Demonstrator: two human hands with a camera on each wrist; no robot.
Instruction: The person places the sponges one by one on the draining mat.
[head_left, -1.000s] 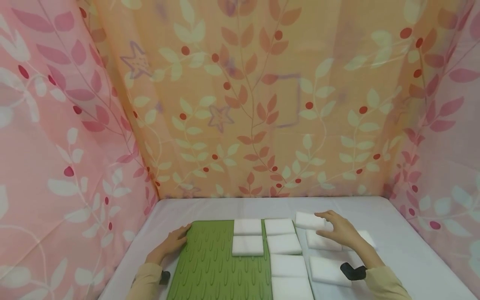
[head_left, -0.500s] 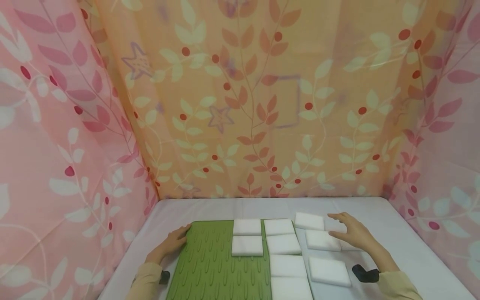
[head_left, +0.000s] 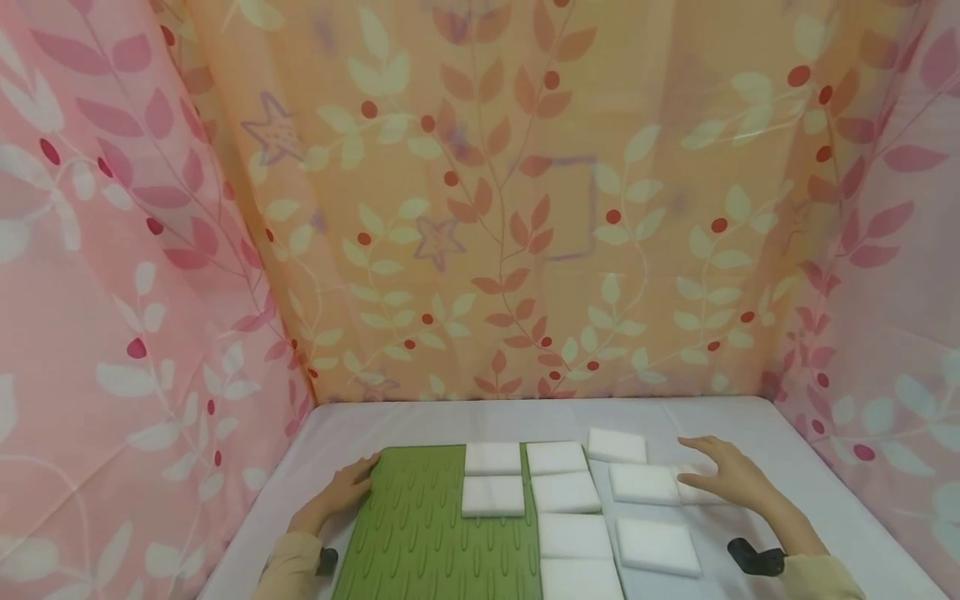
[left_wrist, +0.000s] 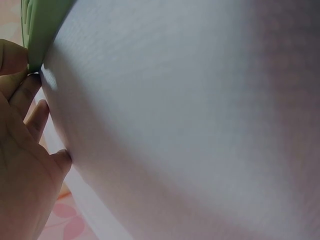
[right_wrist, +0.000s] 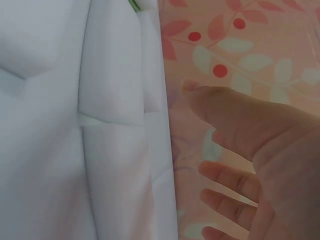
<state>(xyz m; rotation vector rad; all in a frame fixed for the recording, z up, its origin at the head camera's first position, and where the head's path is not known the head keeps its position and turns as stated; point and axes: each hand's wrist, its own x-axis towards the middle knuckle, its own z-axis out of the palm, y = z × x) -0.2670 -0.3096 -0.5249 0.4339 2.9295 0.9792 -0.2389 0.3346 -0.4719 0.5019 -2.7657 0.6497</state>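
A green mat point(head_left: 420, 525) with raised oblong ridges lies on the table in the head view. My left hand point(head_left: 346, 490) rests at its upper left edge, fingers extended. In the left wrist view, the fingertips of the left hand point(left_wrist: 25, 145) touch the mat's edge point(left_wrist: 45, 30) and the table surface. My right hand point(head_left: 727, 475) is held over the right side, thumb and fingers spread, holding nothing. It partly covers a white sponge-like block point(head_left: 693, 493). Beside that lies another white block point(head_left: 643, 484). In the right wrist view, the right hand point(right_wrist: 250, 150) shows its spread fingers.
Two white blocks point(head_left: 492, 496) sit on the mat's upper middle. A column of several white blocks point(head_left: 574, 535) runs along its right side. Loose blocks point(head_left: 657, 546) lie right of it on the white table point(head_left: 420, 418). Floral curtains point(head_left: 480, 208) enclose the table.
My right hand has moved rightward, away from the far loose block and over the right-hand one, its fingers staying spread. The left hand stays at the mat's edge. The blocks keep their places.
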